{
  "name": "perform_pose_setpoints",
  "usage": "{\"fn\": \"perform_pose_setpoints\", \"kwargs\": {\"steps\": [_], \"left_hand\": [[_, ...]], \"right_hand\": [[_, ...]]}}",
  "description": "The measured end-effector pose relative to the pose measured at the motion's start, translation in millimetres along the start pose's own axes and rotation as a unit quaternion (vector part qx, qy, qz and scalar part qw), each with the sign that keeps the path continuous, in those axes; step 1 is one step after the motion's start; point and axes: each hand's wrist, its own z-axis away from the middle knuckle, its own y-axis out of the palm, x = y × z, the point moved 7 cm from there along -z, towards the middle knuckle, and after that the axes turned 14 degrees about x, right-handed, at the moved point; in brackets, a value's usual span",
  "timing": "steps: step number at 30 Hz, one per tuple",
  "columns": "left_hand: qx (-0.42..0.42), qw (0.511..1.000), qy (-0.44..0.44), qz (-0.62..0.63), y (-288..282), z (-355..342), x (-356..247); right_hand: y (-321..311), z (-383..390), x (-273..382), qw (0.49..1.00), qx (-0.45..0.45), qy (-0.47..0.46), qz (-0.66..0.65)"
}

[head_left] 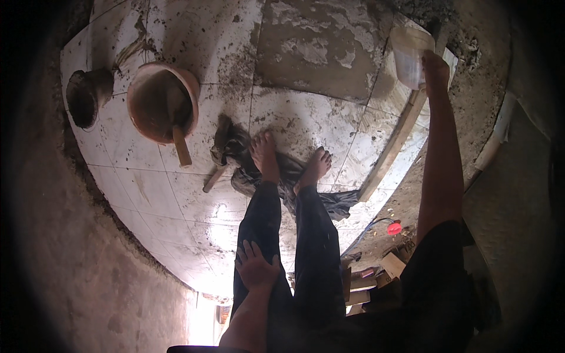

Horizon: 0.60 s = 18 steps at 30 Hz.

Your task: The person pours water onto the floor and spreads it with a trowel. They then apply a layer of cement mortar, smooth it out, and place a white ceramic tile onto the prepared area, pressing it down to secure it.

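My right hand (435,72) is closed on the rim of a translucent plastic tub (407,62), held at the far right by the floor's edge. Close beside the tub lies a rectangular patch of wet grey mortar (321,56) among the white tiles. Its surface is uneven, with paler smears. My left hand (258,266) rests on my left leg, fingers spread, holding nothing. At the left stands an orange bucket (134,106) with grey material inside; a wooden-handled tool (181,147), its head partly hidden in shadow, leans in it. My bare feet are on a crumpled dark cloth (288,170).
A dark, dirty bucket (106,85) stands left of the orange one. A long wooden batten (393,144) lies along the right tiles. By the cloth is a stick-like wooden handle (215,178). A red object (394,228) and wooden pieces (391,266) lie at lower right.
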Motion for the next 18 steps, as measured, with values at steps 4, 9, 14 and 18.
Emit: {"fn": "perform_pose_setpoints", "kwargs": {"steps": [4,9,14,18], "left_hand": [[-0.006,1.000,0.004,0.000,0,-1,0],[-0.005,1.000,0.002,0.002,1,0,0],[-0.007,1.000,0.002,-0.017,1,0,-1],[-0.002,1.000,0.002,-0.021,0,0,-3]], "right_hand": [[3,4,-25,0.999,-0.017,-0.018,0.032],[1,28,-21,0.992,-0.027,0.003,-0.126],[-5,28,-30,0.990,-0.037,-0.032,-0.132],[-2,38,-34,0.993,-0.036,-0.052,-0.100]]}}
